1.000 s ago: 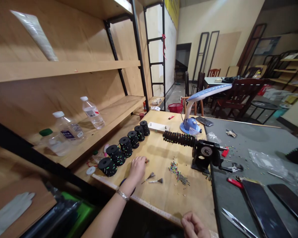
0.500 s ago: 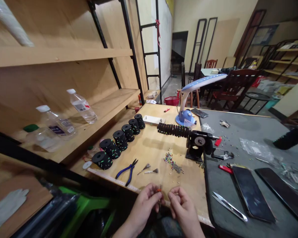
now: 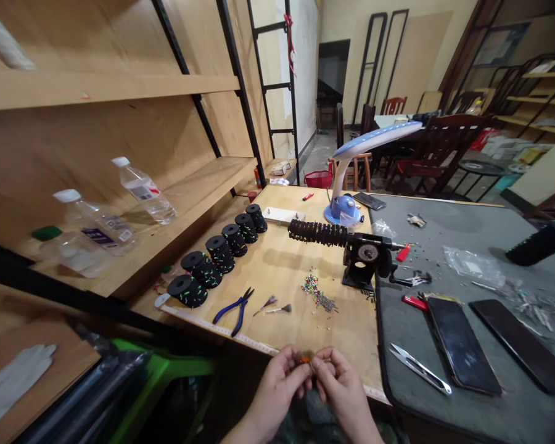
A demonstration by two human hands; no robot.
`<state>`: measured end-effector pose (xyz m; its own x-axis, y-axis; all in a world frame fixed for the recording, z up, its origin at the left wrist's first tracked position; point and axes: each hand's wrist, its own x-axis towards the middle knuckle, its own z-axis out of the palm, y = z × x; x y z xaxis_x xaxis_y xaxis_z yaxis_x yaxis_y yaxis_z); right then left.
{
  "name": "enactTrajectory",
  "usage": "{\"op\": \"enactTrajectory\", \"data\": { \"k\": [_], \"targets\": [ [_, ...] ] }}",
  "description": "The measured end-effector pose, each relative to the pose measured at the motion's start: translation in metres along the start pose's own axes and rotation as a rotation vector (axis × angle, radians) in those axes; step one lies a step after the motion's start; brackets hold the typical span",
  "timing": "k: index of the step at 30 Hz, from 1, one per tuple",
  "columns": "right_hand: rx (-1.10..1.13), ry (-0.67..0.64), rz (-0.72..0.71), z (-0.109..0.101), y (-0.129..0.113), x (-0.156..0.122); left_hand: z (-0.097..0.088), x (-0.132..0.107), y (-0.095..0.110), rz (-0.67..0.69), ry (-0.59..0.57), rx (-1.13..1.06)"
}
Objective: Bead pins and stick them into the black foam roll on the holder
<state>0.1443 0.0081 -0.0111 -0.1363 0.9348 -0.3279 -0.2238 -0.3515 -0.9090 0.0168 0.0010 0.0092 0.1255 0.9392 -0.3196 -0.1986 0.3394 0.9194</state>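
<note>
My left hand and my right hand meet at the near edge of the wooden table. Both are closed in a pinch on a tiny orange piece held between their fingertips. Ahead of them lie blue-handled pliers, two small tufts and a heap of coloured beads. A row of black spools with coloured flecks runs along the left side.
A black vice holds a dark coiled rod. A blue desk lamp stands behind it. Scissors, two dark flat slabs and a red lighter lie on the grey mat. Water bottles rest on the left shelf.
My left hand left the pliers on the table and came back to the near edge. Both hands now pinch a small orange piece together. The view tilted down slightly.
</note>
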Motion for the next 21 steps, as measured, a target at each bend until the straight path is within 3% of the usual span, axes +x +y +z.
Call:
{"op": "enactTrajectory", "data": {
  "k": [10, 15, 21],
  "targets": [
    [0.0, 0.028, 0.008, 0.003, 0.002, -0.003, -0.002, -0.003, -0.012, 0.068, 0.027, 0.052],
    [0.041, 0.021, 0.024, 0.003, 0.005, -0.004, 0.002, -0.004, -0.011, 0.02, 0.037, -0.077],
    [-0.009, 0.006, 0.031, -0.001, 0.01, -0.008, -0.002, -0.002, -0.015, -0.054, 0.029, -0.069]
  ]
}}
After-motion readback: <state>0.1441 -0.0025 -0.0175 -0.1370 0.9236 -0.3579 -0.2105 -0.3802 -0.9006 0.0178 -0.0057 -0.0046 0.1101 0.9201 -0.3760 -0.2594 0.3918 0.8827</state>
